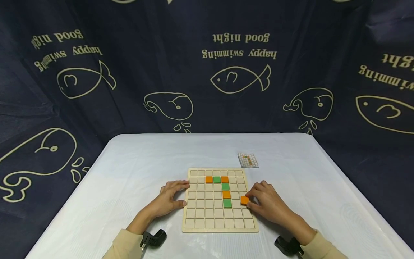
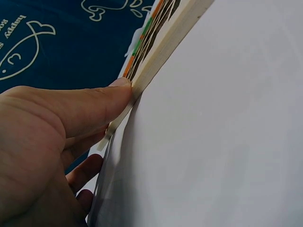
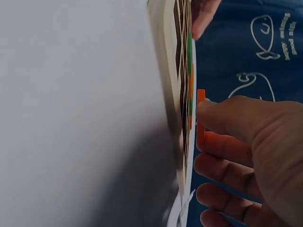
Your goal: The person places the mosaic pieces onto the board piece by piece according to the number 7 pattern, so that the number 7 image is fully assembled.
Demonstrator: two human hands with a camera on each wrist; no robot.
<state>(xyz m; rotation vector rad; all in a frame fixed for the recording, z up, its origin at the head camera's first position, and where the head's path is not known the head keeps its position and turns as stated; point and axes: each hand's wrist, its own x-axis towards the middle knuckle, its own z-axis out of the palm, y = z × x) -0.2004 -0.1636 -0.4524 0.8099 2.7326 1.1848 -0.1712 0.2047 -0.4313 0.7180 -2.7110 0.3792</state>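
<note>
A square wooden grid board point(image 1: 200, 230) lies on the table. In its second row from the far edge sit an orange tile point(image 1: 209, 179), a green tile point(image 1: 217, 179) and another orange tile point(image 1: 224, 179). Below the last one, a column continues with green, orange and green point(image 1: 228, 203). My right hand point(image 1: 270, 203) pinches an orange square tile point(image 1: 244, 200) between thumb and finger, above the board's right side; the right wrist view shows that tile point(image 3: 201, 118) edge-on, apart from the board. My left hand point(image 1: 165, 199) touches the board's left edge with thumb and fingertips, fingers fairly straight.
A small card point(image 1: 248, 160) printed with a grid and coloured squares lies beyond the board's far right corner. White cloth covers the table point(image 1: 145, 154). Behind it hangs a dark curtain point(image 1: 129, 108) with fish and whale drawings.
</note>
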